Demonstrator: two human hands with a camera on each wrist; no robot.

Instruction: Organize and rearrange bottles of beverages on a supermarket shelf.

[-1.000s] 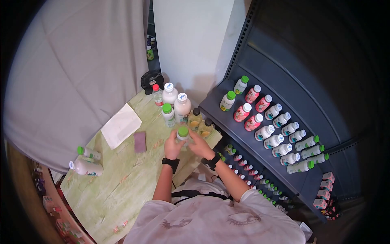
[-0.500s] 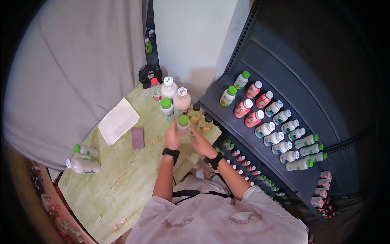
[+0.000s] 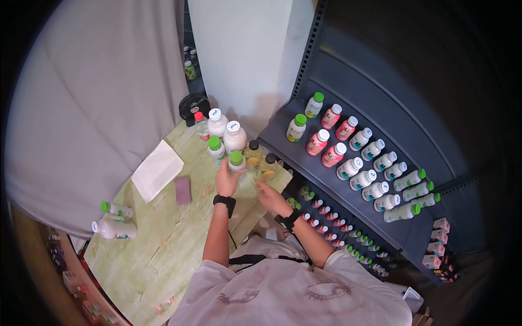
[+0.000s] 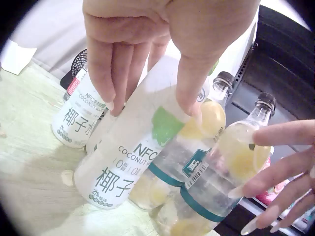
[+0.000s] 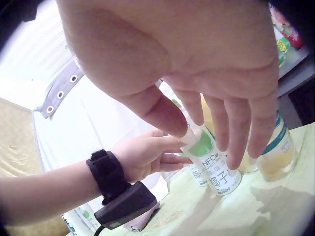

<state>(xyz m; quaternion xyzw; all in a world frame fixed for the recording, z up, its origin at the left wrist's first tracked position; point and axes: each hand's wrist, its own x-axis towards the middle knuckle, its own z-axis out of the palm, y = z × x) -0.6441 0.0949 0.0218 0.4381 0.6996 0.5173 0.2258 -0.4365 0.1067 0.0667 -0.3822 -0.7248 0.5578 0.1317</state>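
My left hand (image 3: 225,180) grips a white coconut water bottle (image 4: 129,155) with a green cap, thumb on one side and fingers on the other. The bottle stands at the front of a group at the table's far corner. To its right, my right hand (image 3: 273,199) is held apart with fingers extended and nothing in them. Another coconut water bottle (image 4: 74,118) is just behind on the left. Two clear bottles with black caps and lemon slices, one a lemon drink bottle (image 4: 209,172), stand close on the right. Large white-capped bottles (image 3: 235,138) rise behind.
On the green table (image 3: 163,255) lie a white paper (image 3: 157,171), a purple cloth (image 3: 183,190) and two bottles on their sides, one a large bottle (image 3: 115,229). A black fan (image 3: 194,107) stands at the back. Right, a dark shelf (image 3: 272,133) carries rows of bottles.
Both hands were around the coconut water bottle; my right hand has come off it to the right. The bottle has moved farther in, up against the others, with my left hand still on it.
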